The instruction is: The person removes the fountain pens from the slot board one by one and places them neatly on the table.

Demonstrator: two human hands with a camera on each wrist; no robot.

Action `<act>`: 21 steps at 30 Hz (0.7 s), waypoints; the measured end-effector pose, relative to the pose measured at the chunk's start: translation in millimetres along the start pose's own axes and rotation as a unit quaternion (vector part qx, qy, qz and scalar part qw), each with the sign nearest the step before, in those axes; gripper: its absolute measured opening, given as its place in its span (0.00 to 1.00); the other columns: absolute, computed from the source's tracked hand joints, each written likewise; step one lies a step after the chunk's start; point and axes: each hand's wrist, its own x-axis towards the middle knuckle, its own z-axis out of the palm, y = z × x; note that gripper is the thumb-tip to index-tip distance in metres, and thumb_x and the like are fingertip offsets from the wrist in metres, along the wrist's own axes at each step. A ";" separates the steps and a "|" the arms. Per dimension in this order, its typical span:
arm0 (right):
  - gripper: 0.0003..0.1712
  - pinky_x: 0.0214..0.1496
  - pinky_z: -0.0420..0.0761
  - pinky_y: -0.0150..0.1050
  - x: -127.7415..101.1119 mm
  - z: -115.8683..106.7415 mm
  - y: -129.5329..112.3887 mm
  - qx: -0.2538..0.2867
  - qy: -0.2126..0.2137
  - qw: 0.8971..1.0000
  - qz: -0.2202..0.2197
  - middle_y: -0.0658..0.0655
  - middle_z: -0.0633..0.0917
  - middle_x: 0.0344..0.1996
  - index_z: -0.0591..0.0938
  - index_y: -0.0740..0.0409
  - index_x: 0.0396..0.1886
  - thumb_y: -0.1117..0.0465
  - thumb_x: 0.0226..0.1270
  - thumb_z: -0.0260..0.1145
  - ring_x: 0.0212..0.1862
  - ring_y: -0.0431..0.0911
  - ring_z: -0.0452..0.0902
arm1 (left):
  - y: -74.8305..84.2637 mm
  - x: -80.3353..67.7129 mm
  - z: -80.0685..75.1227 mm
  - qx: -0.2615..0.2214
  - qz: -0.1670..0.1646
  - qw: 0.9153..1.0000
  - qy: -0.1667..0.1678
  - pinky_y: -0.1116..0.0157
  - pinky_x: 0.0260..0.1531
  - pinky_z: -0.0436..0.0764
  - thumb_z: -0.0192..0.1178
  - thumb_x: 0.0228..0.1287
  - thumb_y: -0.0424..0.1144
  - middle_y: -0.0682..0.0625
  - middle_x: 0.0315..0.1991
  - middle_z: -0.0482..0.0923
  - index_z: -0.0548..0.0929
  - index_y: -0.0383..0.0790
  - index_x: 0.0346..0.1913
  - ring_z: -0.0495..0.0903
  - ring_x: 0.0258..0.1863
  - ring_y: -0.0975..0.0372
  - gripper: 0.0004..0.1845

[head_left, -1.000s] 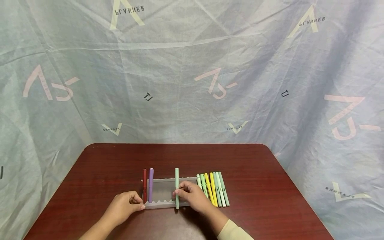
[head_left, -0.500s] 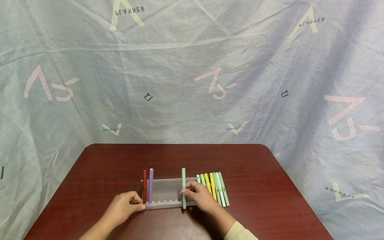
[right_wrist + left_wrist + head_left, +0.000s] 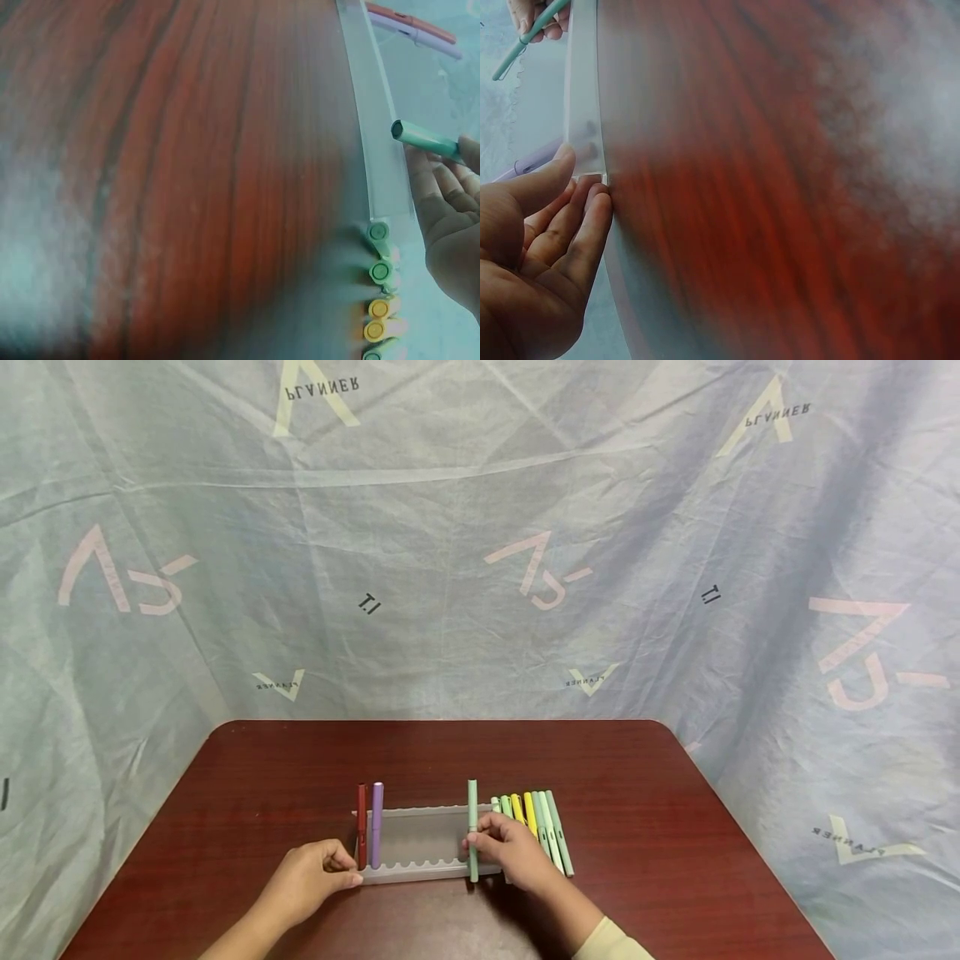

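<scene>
The right hand (image 3: 519,850), the nearer one, is pinching the green pen (image 3: 472,810) in a closed grip; the pen is spanning the rack's (image 3: 412,872) right end, its long axis running front-to-back. The left hand (image 3: 311,872) is pinching the rack's front-left corner.

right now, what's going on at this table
A person's right hand holds a pale green pen over the right part of a notched rack, while the left hand pinches the rack's near left corner. A red pen and a purple pen lie across the rack's left end. Green and yellow pens lie side by side on the table, just right of the rack.
</scene>
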 end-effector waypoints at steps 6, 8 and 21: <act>0.13 0.49 0.83 0.37 -2.6 -7.5 2.9 -0.032 0.008 0.999 -0.004 0.70 0.86 0.42 0.77 0.68 0.42 0.60 0.71 0.62 0.48 0.56 0.84 | -0.2 -0.1 0.6 0.002 0.001 1.000 0.002 0.71 0.29 0.73 0.73 0.52 0.46 0.65 0.25 0.80 0.81 0.54 0.27 0.75 0.27 0.71 0.09; 0.13 0.49 0.83 0.38 -3.8 -10.2 2.8 -0.033 0.007 0.999 -0.006 0.70 0.85 0.43 0.77 0.69 0.42 0.60 0.72 0.62 0.48 0.56 0.84 | -0.6 -0.3 0.7 0.004 0.003 1.000 0.004 0.71 0.29 0.73 0.73 0.52 0.46 0.65 0.25 0.80 0.81 0.54 0.27 0.75 0.27 0.71 0.09; 0.15 0.48 0.84 0.44 -11.1 -27.3 3.2 -0.008 0.014 1.000 -0.007 0.74 0.83 0.43 0.74 0.74 0.43 0.62 0.74 0.60 0.48 0.62 0.83 | -2.4 -0.1 1.7 0.007 0.005 1.000 0.008 0.71 0.29 0.73 0.73 0.51 0.46 0.65 0.25 0.79 0.81 0.54 0.27 0.74 0.26 0.71 0.10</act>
